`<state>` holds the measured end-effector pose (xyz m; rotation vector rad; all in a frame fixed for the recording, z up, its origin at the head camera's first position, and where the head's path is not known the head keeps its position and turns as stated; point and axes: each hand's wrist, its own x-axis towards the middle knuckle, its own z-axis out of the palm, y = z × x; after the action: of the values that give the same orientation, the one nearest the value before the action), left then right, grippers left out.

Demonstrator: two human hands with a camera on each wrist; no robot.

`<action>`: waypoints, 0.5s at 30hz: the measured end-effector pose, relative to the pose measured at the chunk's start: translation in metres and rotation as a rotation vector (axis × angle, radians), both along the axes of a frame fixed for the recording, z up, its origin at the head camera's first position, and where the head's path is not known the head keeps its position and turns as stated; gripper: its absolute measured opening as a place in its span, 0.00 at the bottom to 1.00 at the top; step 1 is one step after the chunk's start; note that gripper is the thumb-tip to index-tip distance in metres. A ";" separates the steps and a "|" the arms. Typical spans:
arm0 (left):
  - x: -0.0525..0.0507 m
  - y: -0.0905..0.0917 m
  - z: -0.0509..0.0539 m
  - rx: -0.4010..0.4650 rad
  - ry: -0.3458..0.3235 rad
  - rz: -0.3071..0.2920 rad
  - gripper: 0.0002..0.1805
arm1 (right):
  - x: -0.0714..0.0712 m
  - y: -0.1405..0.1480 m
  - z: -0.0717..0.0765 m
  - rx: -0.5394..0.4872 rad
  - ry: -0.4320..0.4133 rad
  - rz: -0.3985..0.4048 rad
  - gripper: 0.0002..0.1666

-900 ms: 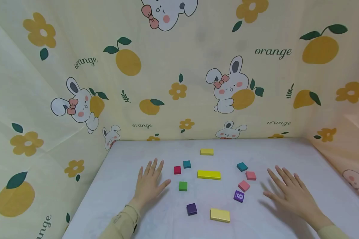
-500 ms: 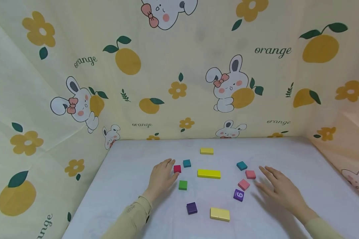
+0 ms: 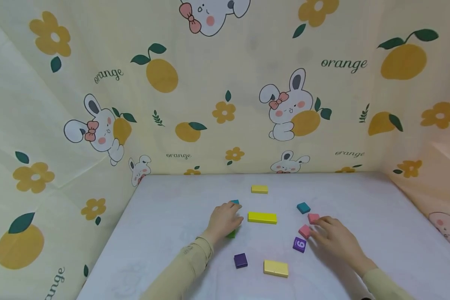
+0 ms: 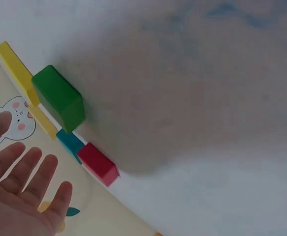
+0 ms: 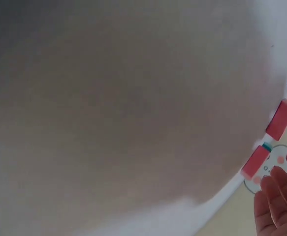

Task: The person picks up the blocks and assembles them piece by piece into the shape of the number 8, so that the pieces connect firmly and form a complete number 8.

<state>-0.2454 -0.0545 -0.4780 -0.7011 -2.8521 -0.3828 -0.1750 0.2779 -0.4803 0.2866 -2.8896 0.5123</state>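
Observation:
My left hand [image 3: 222, 221] is over the left group of blocks, its fingers loosely bent with nothing seen between them. Under it a green block [image 3: 231, 235] and a teal block [image 3: 235, 202] peek out. A red block [image 4: 98, 164], hidden in the head view, shows beside the teal one in the left wrist view. On the other side, my right hand [image 3: 339, 239] reaches its relaxed fingers to two pink blocks, the farther one [image 3: 313, 218] and the nearer one [image 3: 304, 231]. Whether the fingertips touch them I cannot tell. A purple block with a white numeral [image 3: 299, 244] lies just nearer.
Between the hands lies a long yellow block [image 3: 262, 217], with a shorter yellow block [image 3: 259, 189] behind. A teal block [image 3: 303, 208] sits beyond the pink ones. Nearer are a dark purple block [image 3: 241, 260] and a pale yellow block [image 3: 275, 268]. Printed cloth [image 3: 210, 75] borders the white table.
Both hands have moved inward, the left rightward over the red and green blocks, the right leftward to the pink blocks. Their spread fingers have drawn closer and bent. The blocks stay in place.

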 end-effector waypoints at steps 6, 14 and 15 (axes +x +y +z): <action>-0.003 0.013 -0.004 -0.027 -0.008 -0.008 0.19 | -0.003 -0.005 0.000 0.026 -0.051 0.000 0.22; -0.008 0.025 -0.010 -0.102 -0.034 0.000 0.20 | -0.007 -0.005 -0.003 0.073 -0.094 0.012 0.20; -0.008 0.026 -0.011 -0.110 -0.031 0.000 0.19 | -0.007 -0.005 -0.003 0.074 -0.096 0.012 0.20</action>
<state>-0.2534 -0.0283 -0.4886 -0.7210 -2.9209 -0.2404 -0.1821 0.2729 -0.4832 0.2981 -3.0064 0.4324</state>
